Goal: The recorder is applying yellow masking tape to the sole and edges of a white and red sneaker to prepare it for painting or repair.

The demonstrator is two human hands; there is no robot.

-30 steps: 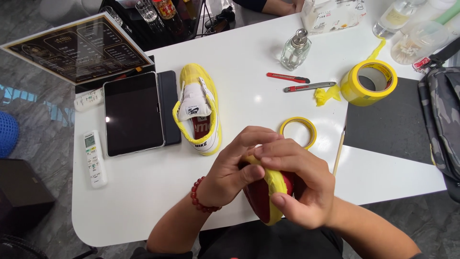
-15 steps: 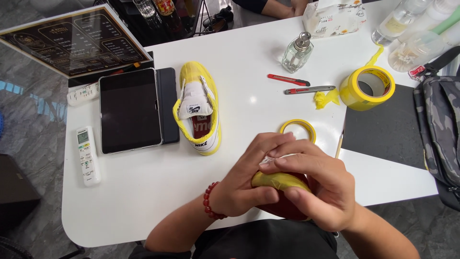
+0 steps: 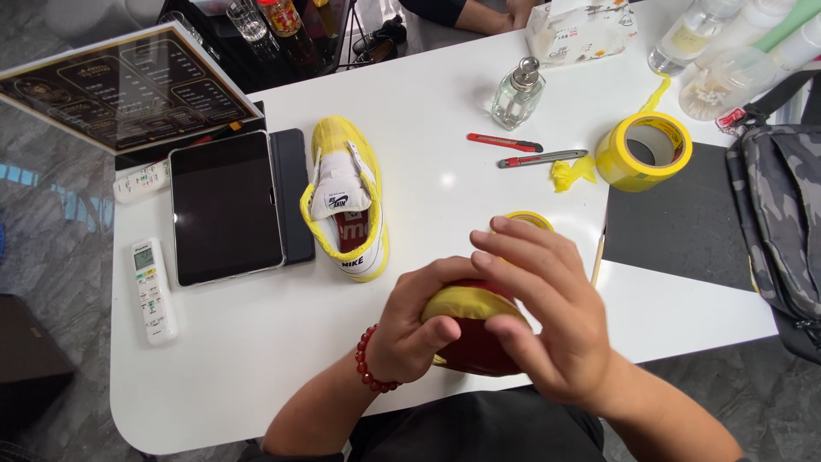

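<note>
— Two hands, clamped on what?
— Left hand and right hand both grip one red shoe, its toe taped yellow, at the tabletop's near edge.
— Another shoe?
— Taped sneaker, beside the tablet.

Both hands, left hand and right hand, clasp a red shoe wrapped in yellow tape at the tabletop's near edge.

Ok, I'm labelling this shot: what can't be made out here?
- Head view: the shoe in hand is mostly hidden by the left hand and right hand.
- Small tape roll: half hidden behind the right fingers.
- Camouflage bag: cut off by the right edge.
</note>
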